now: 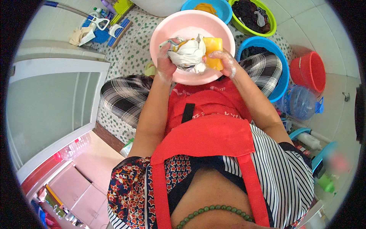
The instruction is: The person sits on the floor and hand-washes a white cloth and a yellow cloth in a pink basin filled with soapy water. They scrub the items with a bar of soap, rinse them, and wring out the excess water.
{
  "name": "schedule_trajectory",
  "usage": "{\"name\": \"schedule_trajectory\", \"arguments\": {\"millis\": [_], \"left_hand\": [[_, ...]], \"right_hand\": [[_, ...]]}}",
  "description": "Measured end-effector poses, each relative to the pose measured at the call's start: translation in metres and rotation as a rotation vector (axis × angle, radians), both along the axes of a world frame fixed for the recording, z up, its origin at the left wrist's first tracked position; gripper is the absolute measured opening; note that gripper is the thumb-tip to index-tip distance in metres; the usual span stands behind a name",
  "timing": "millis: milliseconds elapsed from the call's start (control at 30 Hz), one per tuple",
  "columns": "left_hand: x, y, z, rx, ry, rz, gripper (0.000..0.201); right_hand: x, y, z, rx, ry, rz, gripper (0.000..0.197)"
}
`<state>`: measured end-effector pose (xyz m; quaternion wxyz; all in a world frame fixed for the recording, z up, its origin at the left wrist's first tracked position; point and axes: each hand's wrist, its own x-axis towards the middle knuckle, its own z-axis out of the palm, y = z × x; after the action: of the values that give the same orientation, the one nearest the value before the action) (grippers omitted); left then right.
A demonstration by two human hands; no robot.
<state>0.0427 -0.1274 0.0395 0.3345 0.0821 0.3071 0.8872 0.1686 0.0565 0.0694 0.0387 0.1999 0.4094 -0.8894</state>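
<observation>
Over a pink basin [160, 34], my left hand [166, 63] is closed round a bunched white cloth [187, 54], which has a bit of yellow showing in its folds. My right hand [225, 63] grips a yellow bar of soap [212, 47] by its near right part, fingers partly hidden behind it. The soap's left side is against the cloth. Both hands are wet, with white suds on the wrists and fingers. The basin rests close before my lap, between my knees.
Beyond stand a blue basin [225, 13] with yellow cloth and a green basin [271, 28] with dark laundry. At right are a larger blue basin [284, 57], a red bucket [309, 71] and a clear water jug [301, 102]. A white-framed door [100, 91] stands left.
</observation>
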Motion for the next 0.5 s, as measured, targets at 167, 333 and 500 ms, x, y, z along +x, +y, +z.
{"name": "schedule_trajectory", "arguments": {"millis": [167, 333, 500], "left_hand": [[-0.001, 0.008, -0.011, 0.003, -0.105, 0.109, 0.027], [0.005, 0.018, -0.010, -0.073, -0.167, 0.190, 0.039], [0.010, 0.019, -0.012, -0.012, -0.148, 0.048, 0.049]], "right_hand": [[0.008, -0.009, -0.010, 0.064, -0.005, -0.170, 0.049], [0.018, -0.036, -0.015, 0.296, 0.122, -0.079, 0.060], [0.012, -0.045, -0.029, 0.534, 0.074, -0.009, 0.067]]}}
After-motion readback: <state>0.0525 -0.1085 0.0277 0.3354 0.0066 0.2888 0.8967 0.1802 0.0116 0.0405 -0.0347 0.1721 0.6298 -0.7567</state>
